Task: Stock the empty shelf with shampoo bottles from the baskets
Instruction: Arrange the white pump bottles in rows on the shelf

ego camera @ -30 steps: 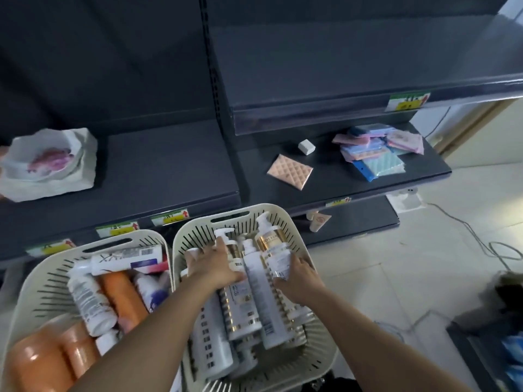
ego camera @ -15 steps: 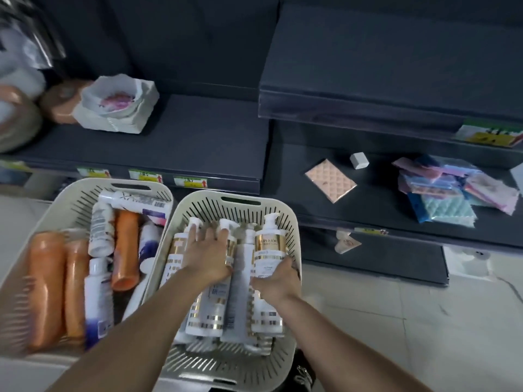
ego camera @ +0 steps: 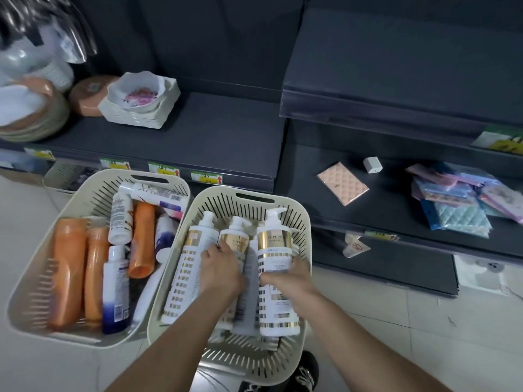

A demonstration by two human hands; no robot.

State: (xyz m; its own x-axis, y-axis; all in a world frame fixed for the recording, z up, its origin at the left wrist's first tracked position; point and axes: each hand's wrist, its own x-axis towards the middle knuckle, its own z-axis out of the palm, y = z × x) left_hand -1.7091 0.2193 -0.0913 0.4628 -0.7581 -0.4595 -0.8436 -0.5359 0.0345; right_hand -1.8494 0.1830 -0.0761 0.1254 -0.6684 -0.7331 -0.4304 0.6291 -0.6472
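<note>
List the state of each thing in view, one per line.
Right hand, grips right pump bottle.
Left hand, grips middle pump bottle.
Left pump bottle, lying in right basket.
Orange bottles, lying in left basket.
Shelf, no shampoo bottles on it yet.

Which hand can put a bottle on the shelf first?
Probably the right hand. It grips the gold-banded pump bottle, which lies on top of the others in the right basket. The left hand just lies over the middle bottle; its grip is unclear.
</note>
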